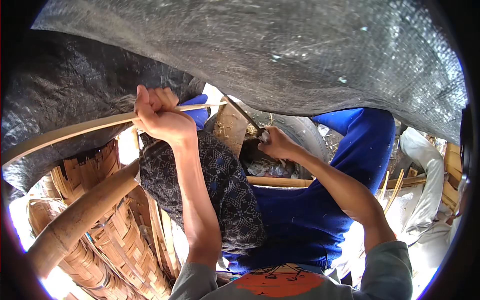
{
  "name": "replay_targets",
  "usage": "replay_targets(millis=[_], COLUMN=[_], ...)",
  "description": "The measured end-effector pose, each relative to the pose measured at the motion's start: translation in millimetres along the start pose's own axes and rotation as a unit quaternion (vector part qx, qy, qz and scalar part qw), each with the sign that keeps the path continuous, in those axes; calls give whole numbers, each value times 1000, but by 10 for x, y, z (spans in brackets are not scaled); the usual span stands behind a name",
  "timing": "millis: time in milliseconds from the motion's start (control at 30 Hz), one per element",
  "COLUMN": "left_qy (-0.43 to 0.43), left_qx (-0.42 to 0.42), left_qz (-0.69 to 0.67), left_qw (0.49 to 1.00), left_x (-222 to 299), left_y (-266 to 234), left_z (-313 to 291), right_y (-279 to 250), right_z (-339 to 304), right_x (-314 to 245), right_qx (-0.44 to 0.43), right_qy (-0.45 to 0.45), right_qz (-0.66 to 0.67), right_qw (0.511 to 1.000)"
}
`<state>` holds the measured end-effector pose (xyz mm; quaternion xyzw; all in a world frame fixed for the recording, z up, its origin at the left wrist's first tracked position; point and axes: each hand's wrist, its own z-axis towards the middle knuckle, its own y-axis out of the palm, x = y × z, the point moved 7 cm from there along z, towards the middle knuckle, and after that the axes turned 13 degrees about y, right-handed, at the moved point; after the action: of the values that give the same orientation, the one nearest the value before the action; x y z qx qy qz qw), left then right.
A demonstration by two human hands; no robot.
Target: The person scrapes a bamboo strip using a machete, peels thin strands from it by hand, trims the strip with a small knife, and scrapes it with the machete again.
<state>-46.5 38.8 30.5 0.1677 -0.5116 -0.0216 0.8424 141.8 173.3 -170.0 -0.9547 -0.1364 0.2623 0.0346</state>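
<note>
My left hand (162, 114) is closed round a long, pale bamboo strip (80, 127). The strip bows out to the left edge of the view, and its thin end reaches right past my fist. In my right hand (280, 144) is the handle of a knife (244, 114), its narrow dark blade slanting up and left. The blade's upper part lies at the strip's thin end; whether they touch I cannot tell. A dark patterned cloth (205, 190) covers my left thigh, below the left wrist. Beneath the blade stands a brown board (230, 129).
A dark plastic sheet (280, 50) hangs low across the top. On the left are a thick bamboo pole (85, 215) and woven bamboo baskets (125, 245). Behind my right hand lies a tire (312, 137), with shavings and litter around it. A pale crumpled sack (425, 170) is at right.
</note>
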Motion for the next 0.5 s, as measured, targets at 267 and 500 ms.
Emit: replay_targets(millis=[267,500], left_qy=[9,46], left_qx=[45,1], left_qz=[16,114], left_qw=[999,992], left_x=[165,410], left_y=[-346,-487], left_z=[107,-150], right_y=[27,36], right_z=[21,-368], right_x=[160,-183], right_qx=[74,-89], right_qy=[3,16], right_qz=[-44,56], right_qw=[996,994])
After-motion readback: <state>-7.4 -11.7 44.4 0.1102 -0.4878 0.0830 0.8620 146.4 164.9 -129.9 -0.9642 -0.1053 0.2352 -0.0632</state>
